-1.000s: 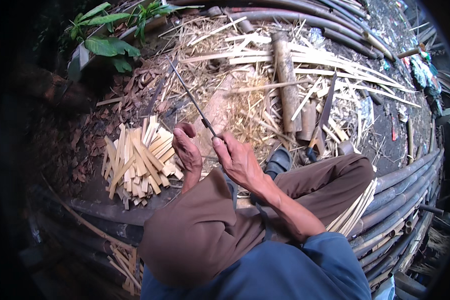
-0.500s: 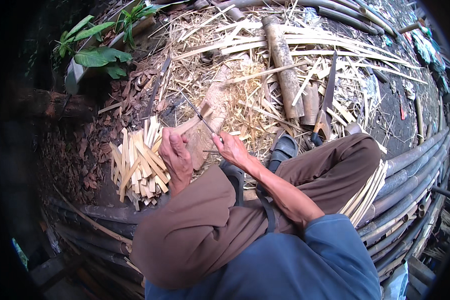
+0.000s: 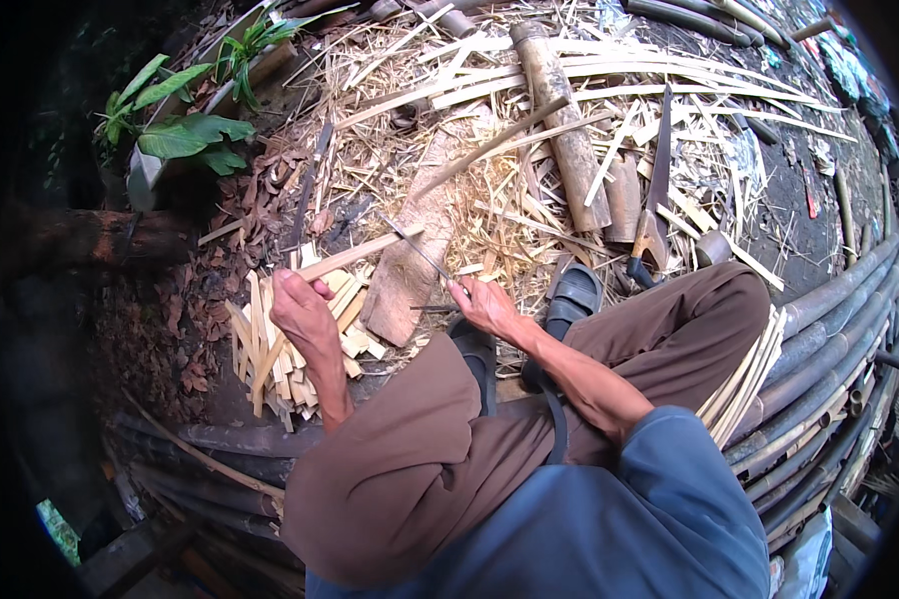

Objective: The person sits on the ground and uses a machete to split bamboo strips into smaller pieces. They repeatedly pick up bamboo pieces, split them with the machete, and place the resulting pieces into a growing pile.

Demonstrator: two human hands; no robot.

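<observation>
My left hand (image 3: 308,317) is closed around one end of a pale bamboo strip (image 3: 360,255), which points up to the right. My right hand (image 3: 487,307) grips a knife (image 3: 417,247); its thin blade slants up to the left and crosses the strip near its far end. Beneath them lies a worn wooden slab (image 3: 398,292). Under and beside my left hand is a heap of short split strips (image 3: 282,364). Beyond the blade, a darker brown strip (image 3: 494,145) slants over the shavings; whether it touches them I cannot tell.
A thick bamboo piece (image 3: 561,130) lies beyond the slab, with a handsaw (image 3: 657,190) to its right. Long pale strips (image 3: 669,70) stretch across the far ground. Bamboo poles (image 3: 809,349) border the right side. Green leaves (image 3: 185,138) stand at far left.
My left hand has moved left and up with its strip, over the heap. The right hand and knife have shifted slightly right. The darker brown strip has appeared beyond the blade.
</observation>
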